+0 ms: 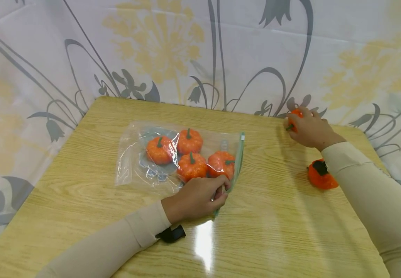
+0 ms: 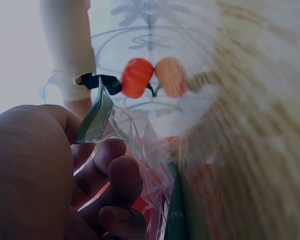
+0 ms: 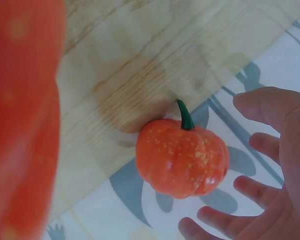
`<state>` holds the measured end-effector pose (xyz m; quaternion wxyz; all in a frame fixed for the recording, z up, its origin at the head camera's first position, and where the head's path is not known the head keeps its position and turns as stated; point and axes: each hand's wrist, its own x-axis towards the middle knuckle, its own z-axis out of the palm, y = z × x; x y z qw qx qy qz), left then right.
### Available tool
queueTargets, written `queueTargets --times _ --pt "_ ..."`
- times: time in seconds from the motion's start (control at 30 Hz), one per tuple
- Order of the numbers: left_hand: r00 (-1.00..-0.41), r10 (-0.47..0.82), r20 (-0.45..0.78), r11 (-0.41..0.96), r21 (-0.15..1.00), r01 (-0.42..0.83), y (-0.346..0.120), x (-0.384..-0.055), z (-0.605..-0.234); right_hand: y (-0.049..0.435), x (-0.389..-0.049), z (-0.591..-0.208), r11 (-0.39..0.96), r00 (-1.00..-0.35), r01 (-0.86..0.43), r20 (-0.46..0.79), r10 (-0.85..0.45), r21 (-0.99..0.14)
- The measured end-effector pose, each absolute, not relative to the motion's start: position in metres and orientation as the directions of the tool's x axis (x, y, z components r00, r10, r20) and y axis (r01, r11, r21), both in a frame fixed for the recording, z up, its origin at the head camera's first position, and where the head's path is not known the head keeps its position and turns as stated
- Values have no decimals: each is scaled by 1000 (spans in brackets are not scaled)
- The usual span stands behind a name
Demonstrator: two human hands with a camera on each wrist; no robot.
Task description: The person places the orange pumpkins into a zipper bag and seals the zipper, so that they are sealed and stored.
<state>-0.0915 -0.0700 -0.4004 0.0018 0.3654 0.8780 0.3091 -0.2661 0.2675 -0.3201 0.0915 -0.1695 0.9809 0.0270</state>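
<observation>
On the table lies a clear zip bag (image 1: 127,164) with a green zip edge and several orange toy pumpkins (image 1: 190,141) inside. My left hand (image 1: 198,197) holds the bag at its zip edge, fingers curled; the left wrist view shows the clear plastic (image 2: 135,127) against the fingertips. At the back right, my right hand (image 1: 309,129) reaches round a small orange pumpkin (image 3: 182,157) with a green stem. In the right wrist view its fingers are spread, with a gap between them and the pumpkin. Another pumpkin (image 1: 322,175) sits beneath the right forearm.
The wooden table (image 1: 256,231) has a glossy surface that mirrors things. Behind it hangs a pale cloth (image 1: 186,50) with grey and yellow flowers, meeting the table's back edge. A black band (image 1: 172,234) shows beneath the left wrist.
</observation>
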Motion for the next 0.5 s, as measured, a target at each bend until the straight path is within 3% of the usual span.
queueTargets --times 0.27,0.5 --pt "-732 644 221 542 544 641 -70 -92 -401 265 -272 -318 956 -919 -292 -277 -280 2" --pt "-733 647 212 546 542 639 -70 -92 -402 267 -275 -315 951 -915 -309 -266 -303 -21"
